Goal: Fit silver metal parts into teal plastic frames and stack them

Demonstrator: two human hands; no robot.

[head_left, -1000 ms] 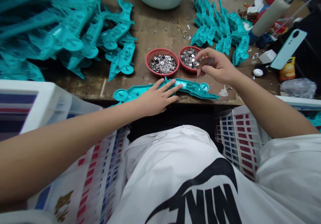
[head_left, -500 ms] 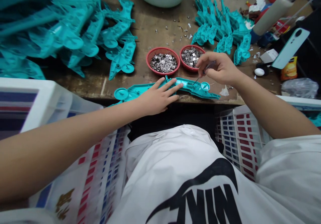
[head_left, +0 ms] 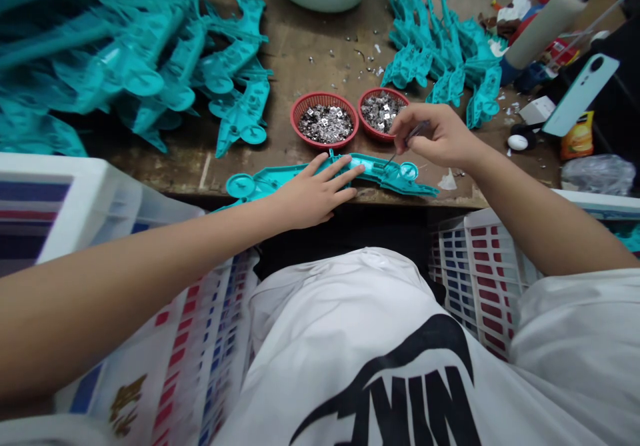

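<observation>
Head view: more of the thin tool (head_left: pixel 418 129)'s shaft shows than a second ago, slanting down to the teal part (head_left: pixel 280 179) just nearside of the left red basket (head_left: pixel 320 101). The right hand (head_left: pixel 434 134), right of that basket, pinches the tool, fingers curled; the left hand (head_left: pixel 324 196), nearside of it, stays spread on the part, gripping nothing.

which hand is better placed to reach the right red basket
Likely the right hand: though holding a thin tool, it's nearer that red basket, while the left hand lies across the teal plastic part.
</observation>
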